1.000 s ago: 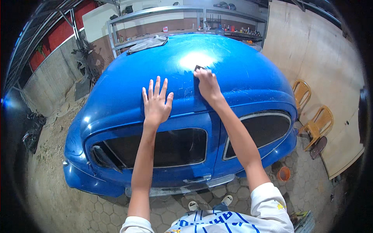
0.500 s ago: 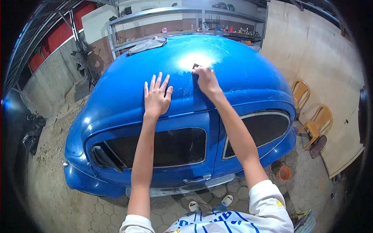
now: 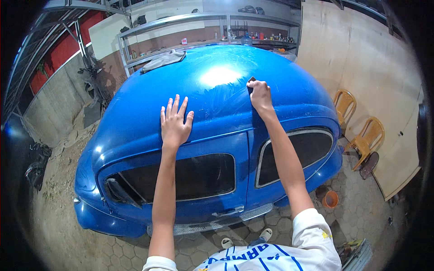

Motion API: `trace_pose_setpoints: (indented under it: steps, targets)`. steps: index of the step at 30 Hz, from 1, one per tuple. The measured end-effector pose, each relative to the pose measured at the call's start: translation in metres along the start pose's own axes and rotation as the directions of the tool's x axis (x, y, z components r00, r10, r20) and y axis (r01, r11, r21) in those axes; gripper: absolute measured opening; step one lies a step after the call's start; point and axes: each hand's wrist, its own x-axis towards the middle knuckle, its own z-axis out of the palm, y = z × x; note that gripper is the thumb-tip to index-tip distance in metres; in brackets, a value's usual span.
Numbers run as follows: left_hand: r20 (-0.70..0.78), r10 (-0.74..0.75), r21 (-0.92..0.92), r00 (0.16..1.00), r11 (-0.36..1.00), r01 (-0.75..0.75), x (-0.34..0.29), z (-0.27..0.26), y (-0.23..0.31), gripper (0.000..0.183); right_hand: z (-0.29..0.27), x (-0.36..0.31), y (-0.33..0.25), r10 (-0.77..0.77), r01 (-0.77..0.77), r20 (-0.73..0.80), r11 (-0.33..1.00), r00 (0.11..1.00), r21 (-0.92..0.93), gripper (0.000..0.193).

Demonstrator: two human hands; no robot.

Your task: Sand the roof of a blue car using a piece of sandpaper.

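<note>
A rounded blue car (image 3: 294, 81) stands side-on before me, with pale smears and scratch-like marks across its glossy roof. My left hand (image 3: 176, 124) lies flat on the roof edge above the side window, fingers spread, holding nothing. Farther right, my right hand (image 3: 260, 97) grips a small dark flat pad (image 3: 251, 80) against the roof; only its upper end shows past my fingers, so I cannot tell its exact kind. A crumpled grey cloth (image 3: 163, 60) rests on the roof at the far left.
Metal shelving (image 3: 176, 21) with bottles and cans stands behind the car. To the right are two yellow-brown plastic chairs (image 3: 367, 139) by a pale board wall. An orange bucket (image 3: 330, 199) sits on the paving near the car's right end.
My right hand has moved to the right along the roof with the dark pad. The view has shifted slightly; my left hand stays flat on the roof.
</note>
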Motion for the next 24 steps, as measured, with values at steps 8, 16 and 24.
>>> trace_pose_setpoints:
  steps: [8,16,24]
  targets:
    - [-0.037,-0.028,0.035,0.999,0.999,0.029,0.001,0.002,0.001,0.060,0.024,-0.058,-0.087,-0.323,0.327,-0.057,0.910,0.945,0.254,0.021]
    - [-0.059,-0.015,-0.027,0.998,1.000,0.014,0.003,0.000,0.003,0.060,-0.027,0.004,-0.003,-0.248,0.237,0.113,0.966,0.962,0.104,0.033]
    - [-0.082,-0.011,-0.048,0.997,0.999,0.007,0.007,0.000,-0.001,0.059,-0.040,0.060,0.019,-0.239,0.088,0.459,0.941,0.855,0.325,0.044]
